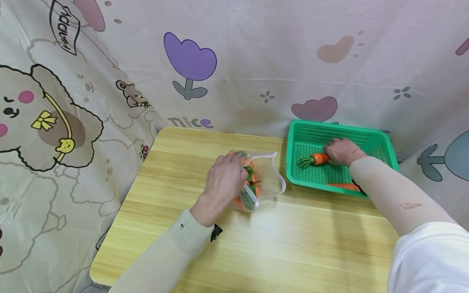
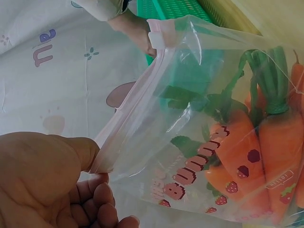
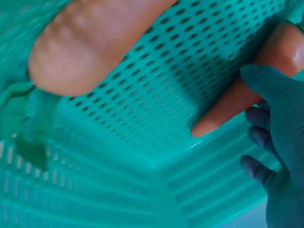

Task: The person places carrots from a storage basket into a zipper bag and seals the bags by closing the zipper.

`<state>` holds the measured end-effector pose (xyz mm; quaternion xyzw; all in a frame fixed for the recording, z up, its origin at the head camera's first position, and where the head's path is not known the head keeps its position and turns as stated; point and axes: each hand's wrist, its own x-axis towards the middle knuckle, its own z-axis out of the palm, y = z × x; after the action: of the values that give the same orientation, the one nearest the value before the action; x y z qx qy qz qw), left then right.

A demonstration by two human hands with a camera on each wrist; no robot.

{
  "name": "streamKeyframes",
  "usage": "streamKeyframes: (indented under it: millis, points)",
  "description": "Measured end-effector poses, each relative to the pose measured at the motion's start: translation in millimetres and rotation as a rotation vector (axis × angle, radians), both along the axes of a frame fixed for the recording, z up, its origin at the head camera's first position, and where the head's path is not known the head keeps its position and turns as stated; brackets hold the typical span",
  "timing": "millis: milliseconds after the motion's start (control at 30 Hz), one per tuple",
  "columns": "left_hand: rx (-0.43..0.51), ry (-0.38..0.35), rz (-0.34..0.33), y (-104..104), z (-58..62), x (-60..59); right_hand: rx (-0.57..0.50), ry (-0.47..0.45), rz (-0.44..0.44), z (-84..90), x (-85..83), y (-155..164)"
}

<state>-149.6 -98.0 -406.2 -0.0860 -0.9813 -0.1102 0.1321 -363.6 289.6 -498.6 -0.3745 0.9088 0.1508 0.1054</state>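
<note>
My left hand (image 1: 226, 179) pinches the rim of a clear zip bag (image 2: 137, 166) between thumb and fingers. The bag's mouth gapes toward the right, with a white slider (image 2: 156, 40) on the zip. Several carrots (image 2: 280, 152) with green tops fill its lower part, behind printed "Bunny" lettering. Inside the green basket (image 1: 289, 158), my right hand (image 1: 344, 151) reaches down over a carrot (image 1: 320, 158) with a leafy top. The right wrist view has thumb and index finger on either side of that carrot (image 3: 223, 111); its tip points away from the palm.
Another carrot (image 1: 344, 186) lies along the basket's near wall; a large one (image 3: 90, 47) looms close in the right wrist view. Wooden table (image 1: 293, 244) lies under bag and basket. A printed cloth (image 1: 238, 49) hangs behind and at the left.
</note>
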Motion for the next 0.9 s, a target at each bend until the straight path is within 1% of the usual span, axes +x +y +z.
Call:
streamKeyframes:
  millis: [133,200,367,467,567,700,800,900]
  points:
    - [0.014,0.001,0.005,-0.4,-0.2,0.4,-0.014,-0.071,-0.086,1.7,-0.7,12.1]
    - [0.023,-0.003,0.008,-0.2,-0.3,0.7,-0.028,-0.098,-0.110,1.0,-0.7,15.1]
    - [0.039,-0.016,0.006,0.1,-0.3,0.7,-0.071,-0.133,-0.132,-1.8,0.5,17.9]
    - [0.052,-0.037,0.001,0.7,0.4,0.6,-0.088,-0.133,-0.153,-1.4,2.3,20.0]
    - [0.073,-0.082,0.000,1.2,2.1,0.5,-0.097,-0.099,-0.187,3.0,4.4,22.0]
    - [0.090,-0.138,0.012,0.5,4.1,0.8,-0.094,-0.026,-0.177,15.8,8.3,20.5]
    - [0.076,-0.135,0.016,-1.5,3.4,0.7,-0.088,0.027,-0.140,23.2,12.4,15.8]
    - [0.060,-0.108,0.003,-2.6,4.0,0.7,-0.077,0.084,-0.112,29.6,20.1,15.1]
